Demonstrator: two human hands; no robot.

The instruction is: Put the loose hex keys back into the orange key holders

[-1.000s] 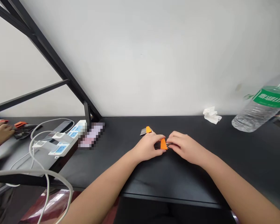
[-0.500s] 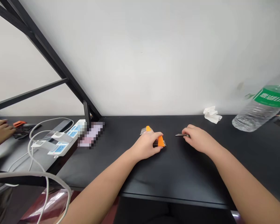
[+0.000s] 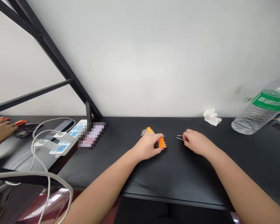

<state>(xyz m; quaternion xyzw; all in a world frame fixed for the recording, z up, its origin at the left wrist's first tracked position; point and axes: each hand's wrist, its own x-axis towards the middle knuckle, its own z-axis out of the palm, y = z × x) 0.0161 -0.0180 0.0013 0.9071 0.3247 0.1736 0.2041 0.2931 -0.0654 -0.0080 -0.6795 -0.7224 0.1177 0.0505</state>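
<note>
My left hand (image 3: 147, 147) is closed around an orange hex key holder (image 3: 161, 142) on the black table. Several thin metal keys stick out of its far-left and near-right ends; its middle is hidden under my fingers. To the right, my right hand (image 3: 194, 140) pinches slim metal hex keys (image 3: 179, 137), apart from the holder. At least two tips show, pointing left and slightly spread. Their other ends are hidden in my fist.
A crumpled tissue (image 3: 212, 117) lies by the wall, left of a tilted water bottle (image 3: 259, 109). At left are a white power strip (image 3: 70, 140) with cables, a blurred-out flat item (image 3: 92, 134), a black metal frame (image 3: 60, 65) and another person's hand (image 3: 1, 130) beside an orange-and-black tool set (image 3: 24, 127).
The metal keys in my right hand have spread apart at their tips, and its fingers have curled in more. My left hand keeps its hold on the holder. The view has shifted slightly.
</note>
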